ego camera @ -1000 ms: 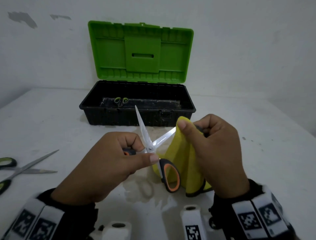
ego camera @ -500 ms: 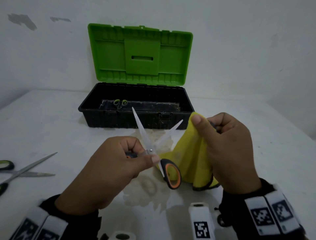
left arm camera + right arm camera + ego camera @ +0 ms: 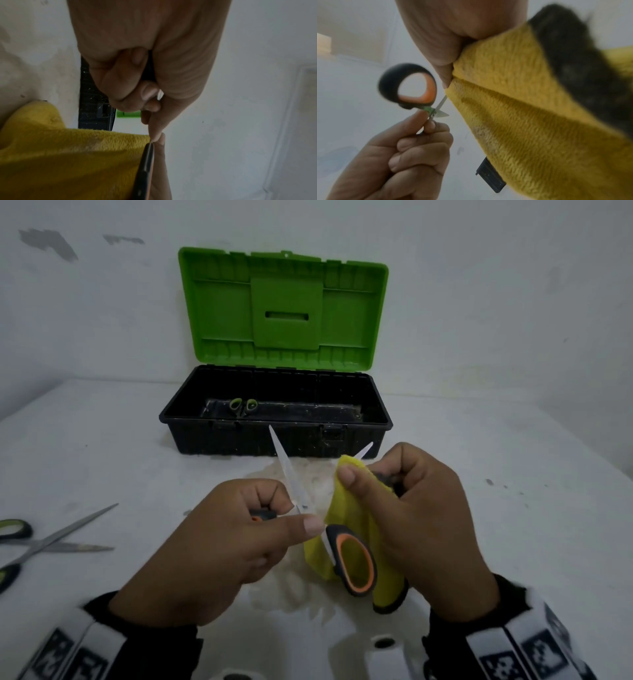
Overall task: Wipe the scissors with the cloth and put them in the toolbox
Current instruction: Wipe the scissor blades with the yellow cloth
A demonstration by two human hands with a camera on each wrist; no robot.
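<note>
Opened scissors (image 3: 354,563) gripped between hands, left hand (image 3: 219,546), right hand (image 3: 421,529) pinching cloth (image 3: 346,508)

My left hand (image 3: 219,546) hides one handle of the orange-handled scissors (image 3: 352,563), and the yellow cloth (image 3: 346,508) covers most of one blade. Green-handled scissors (image 3: 20,546) on the left are cut off by the frame edge. Right wrist view is motion-blurred.

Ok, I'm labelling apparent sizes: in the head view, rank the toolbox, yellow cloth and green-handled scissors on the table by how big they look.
1. toolbox
2. yellow cloth, nearer the camera and partly hidden by the right hand
3. green-handled scissors, cut off at the frame edge
</note>
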